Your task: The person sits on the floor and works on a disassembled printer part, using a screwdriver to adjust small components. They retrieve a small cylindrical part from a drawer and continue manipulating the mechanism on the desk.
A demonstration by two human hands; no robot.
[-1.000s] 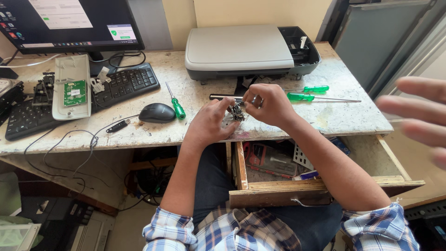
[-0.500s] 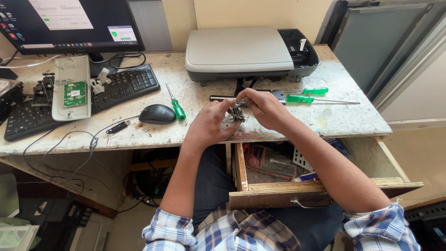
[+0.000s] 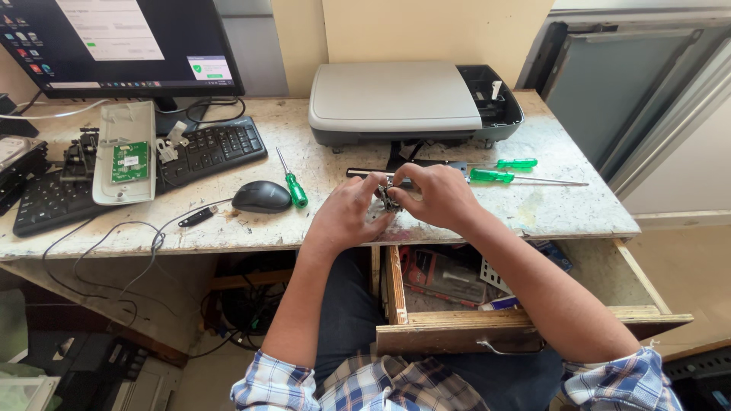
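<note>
Here the person's left hand and right hand meet over the front edge of a worn, pale desk, and between them sits a small metal part, greyish and too small to make out in detail. The fingers of both hands are curled narrowly around it, thumbs and forefingers pinching it from either side, so each hand has a grip on the same piece. It is held just above the desktop, near the edge, directly in front of a grey flatbed printer.

Just behind the right hand lie two green-handled screwdrivers, side by side with their shafts pointing right. A third, shorter green screwdriver lies left of the hands, beside a dark computer mouse. Farther left, a black keyboard carries a pale plastic cover with a green circuit board resting in it, and a monitor stands behind. Below the desk edge, an open wooden drawer holds mixed clutter, under the right forearm.
</note>
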